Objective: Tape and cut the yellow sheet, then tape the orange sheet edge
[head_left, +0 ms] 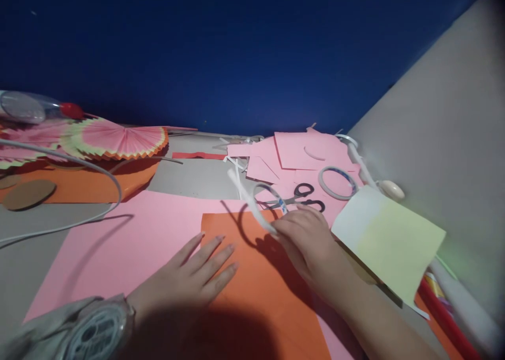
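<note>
My left hand [197, 273] lies flat with its fingers spread, across the left edge of an orange paper sheet [244, 244] and the pink sheet [118, 249] beneath it. Above the orange sheet, my right hand [305, 239] pinches a narrow roll of tape [282, 199], whose white strip sticks up to the left. The ring and strip cast a shadow on the orange paper. Just behind the roll, black-handled scissors [303, 190] rest on pink paper, partly covered by the hand and roll. A second tape roll [337, 182] lies to their right.
Pink paper pieces [300, 149] are piled at the back right. Beside my right arm is a pale yellow pad [394, 233]. Folded paper fans [124, 139], cardboard discs [29, 194] and a looping white cable [114, 191] are on the left. A wall [442, 123] stands at right.
</note>
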{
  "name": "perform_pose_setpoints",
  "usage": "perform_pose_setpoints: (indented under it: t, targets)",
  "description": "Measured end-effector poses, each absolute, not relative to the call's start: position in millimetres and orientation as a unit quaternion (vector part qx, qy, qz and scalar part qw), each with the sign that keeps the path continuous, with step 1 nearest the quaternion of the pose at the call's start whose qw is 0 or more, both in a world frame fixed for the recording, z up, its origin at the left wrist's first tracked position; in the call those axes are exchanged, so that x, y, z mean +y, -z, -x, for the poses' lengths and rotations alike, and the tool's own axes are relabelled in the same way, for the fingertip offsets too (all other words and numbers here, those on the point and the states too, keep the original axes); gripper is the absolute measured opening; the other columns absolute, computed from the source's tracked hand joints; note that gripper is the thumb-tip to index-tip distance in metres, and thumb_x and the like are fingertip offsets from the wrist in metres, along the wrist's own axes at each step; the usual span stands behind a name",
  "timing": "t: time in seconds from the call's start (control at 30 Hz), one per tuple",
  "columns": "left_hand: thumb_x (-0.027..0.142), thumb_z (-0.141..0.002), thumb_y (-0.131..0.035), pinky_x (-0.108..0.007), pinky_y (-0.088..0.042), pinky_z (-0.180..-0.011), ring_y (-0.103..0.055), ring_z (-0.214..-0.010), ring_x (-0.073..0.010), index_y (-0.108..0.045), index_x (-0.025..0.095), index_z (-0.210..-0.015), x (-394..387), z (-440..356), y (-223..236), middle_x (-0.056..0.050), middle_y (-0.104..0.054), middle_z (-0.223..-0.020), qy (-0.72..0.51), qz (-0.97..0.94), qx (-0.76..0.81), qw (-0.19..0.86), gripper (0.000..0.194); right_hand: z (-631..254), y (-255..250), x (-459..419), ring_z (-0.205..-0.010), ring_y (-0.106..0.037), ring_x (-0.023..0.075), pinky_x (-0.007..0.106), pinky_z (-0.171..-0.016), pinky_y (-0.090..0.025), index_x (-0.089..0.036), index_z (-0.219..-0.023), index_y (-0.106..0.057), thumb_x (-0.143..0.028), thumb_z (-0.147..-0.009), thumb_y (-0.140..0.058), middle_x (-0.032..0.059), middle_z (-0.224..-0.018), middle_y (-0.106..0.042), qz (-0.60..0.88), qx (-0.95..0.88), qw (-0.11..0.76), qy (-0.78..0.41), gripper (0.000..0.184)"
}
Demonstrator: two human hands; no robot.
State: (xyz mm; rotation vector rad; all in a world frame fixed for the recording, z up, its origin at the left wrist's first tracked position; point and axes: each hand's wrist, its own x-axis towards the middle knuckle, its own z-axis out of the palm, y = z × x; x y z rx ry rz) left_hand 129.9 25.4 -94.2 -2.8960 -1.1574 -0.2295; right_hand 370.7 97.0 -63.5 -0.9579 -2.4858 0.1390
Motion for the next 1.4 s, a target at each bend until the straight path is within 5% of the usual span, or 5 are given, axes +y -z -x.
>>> perform_pose_setpoints:
  t: [0.2,0.7,0.97,1.1,1.4]
  targets:
    - [0.035,-0.085,-0.047,-0.030,-0.036,-0.062,-0.049,-0.068,-0.0167,-0.052,0.019,-0.072,44,-120,57,-0.003,-0.055,-0.074,0.182,0.906,-0.378,-0.058,0.021,-374,62,102,-0.107,-0.046,0.0160,0.043,-0.104,-0.019,-0.022,-0.097,-0.056,-0.009,-0.090,-0.040,0.0015,-0.099,-0.058,0.301,-0.946,0.121,-0.013,0.022]
    - [0.046,-0.091,-0.034,-0.025,-0.031,-0.052,-0.038,-0.055,-0.0115,-0.034,0.018,-0.061,63,-98,62,0.002,-0.040,-0.059,0.210,0.713,-0.581,-0.332,0.041,-382,68,109,-0.114,-0.040,0.0222,0.045,-0.103,-0.025,-0.018,-0.095,-0.056,-0.004,-0.084,-0.043,0.0067,-0.114,-0.052,0.305,-0.947,0.080,0.061,0.022]
    - [0.043,-0.084,-0.052,-0.040,-0.028,-0.091,-0.040,-0.103,-0.0228,-0.052,0.019,-0.101,66,-103,81,-0.006,-0.049,-0.111,0.157,0.889,-0.403,-0.147,0.029,-375,69,103,-0.113,-0.042,0.0224,0.051,-0.102,-0.014,-0.019,-0.100,-0.053,-0.001,-0.078,-0.038,0.0056,-0.114,-0.053,0.409,-0.902,0.110,0.086,0.032]
    - [0.055,-0.081,-0.050,-0.040,-0.030,-0.086,-0.041,-0.098,-0.0236,-0.049,0.019,-0.106,63,-105,89,-0.007,-0.047,-0.110,0.137,0.886,-0.422,-0.135,0.044,-357,71,92,-0.098,-0.046,0.0190,0.041,-0.096,-0.024,-0.018,-0.095,-0.051,-0.034,-0.084,-0.055,0.0032,-0.099,-0.054,0.424,-0.900,0.094,-0.035,0.019]
    - [0.048,-0.079,-0.056,-0.034,-0.033,-0.075,-0.041,-0.085,-0.0190,-0.047,0.018,-0.092,59,-106,77,-0.004,-0.048,-0.093,0.209,0.809,-0.525,-0.166,0.034,-369,74,96,-0.099,-0.042,0.0134,0.035,-0.095,-0.021,-0.019,-0.098,-0.050,-0.011,-0.090,-0.044,-0.0003,-0.095,-0.053,0.333,-0.931,0.096,-0.115,0.013]
